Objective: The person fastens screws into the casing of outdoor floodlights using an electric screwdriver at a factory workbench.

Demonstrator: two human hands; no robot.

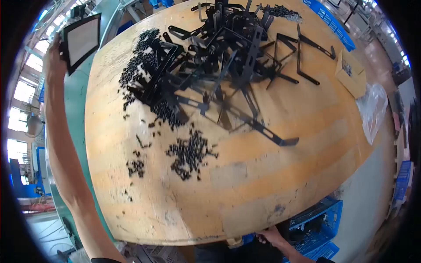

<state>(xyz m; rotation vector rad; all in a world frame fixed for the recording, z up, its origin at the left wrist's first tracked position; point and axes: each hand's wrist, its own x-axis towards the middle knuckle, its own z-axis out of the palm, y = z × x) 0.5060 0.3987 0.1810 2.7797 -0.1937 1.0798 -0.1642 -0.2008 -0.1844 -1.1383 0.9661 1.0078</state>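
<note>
At the far upper left my left hand (pixel 55 55), its arm stretched out, grips the edge of a flat black-framed panel (pixel 83 41) with a pale grey face. Part of that hand's fingers is hidden by the panel's edge. Down at the table's near edge, my right hand (pixel 269 236) has curled fingers beside a small blue thing (pixel 248 238); what they hold is too small to make out. On the wooden table (pixel 307 175) lies a tangled heap of black metal brackets (pixel 250 57), with small black parts (pixel 190 153) scattered in piles in front and to its left.
A cardboard box (pixel 351 72) with small parts sits at the table's right edge, beside a clear plastic bag (pixel 373 109). Below the near right edge stands a blue crate (pixel 331 223) holding black pieces. Another blue crate (pixel 331 22) is beyond the back right. A green surface (pixel 79 114) runs along the left.
</note>
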